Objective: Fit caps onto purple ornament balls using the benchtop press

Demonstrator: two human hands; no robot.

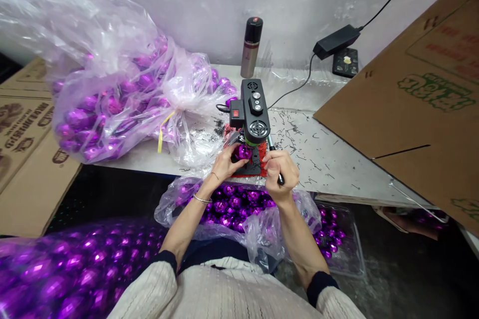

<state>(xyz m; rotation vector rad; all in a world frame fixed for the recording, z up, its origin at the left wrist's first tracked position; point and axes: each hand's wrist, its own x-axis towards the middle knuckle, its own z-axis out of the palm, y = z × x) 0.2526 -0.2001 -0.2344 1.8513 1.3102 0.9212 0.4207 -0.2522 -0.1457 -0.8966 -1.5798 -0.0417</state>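
My left hand (225,163) is closed on a shiny purple ball (243,151), its fingers around the left side. The ball sits under the head of a small black bench press (256,109) with round vents, knobs and a red switch. My right hand (281,174) is wrapped round the black-gripped lever (272,143) on the press's right side. Beneath the press lies a red mat (263,152). Whether the ball touches the press head cannot be made out.
A clear bag of purple balls (112,104) lies left on the table (322,154), which is littered with black bits. A spray can (252,47) and power adapter (337,41) are behind. A cardboard box (411,89) leans right. An open bag of balls (234,204) hangs below; a plastic bin (355,244) stands beside it.
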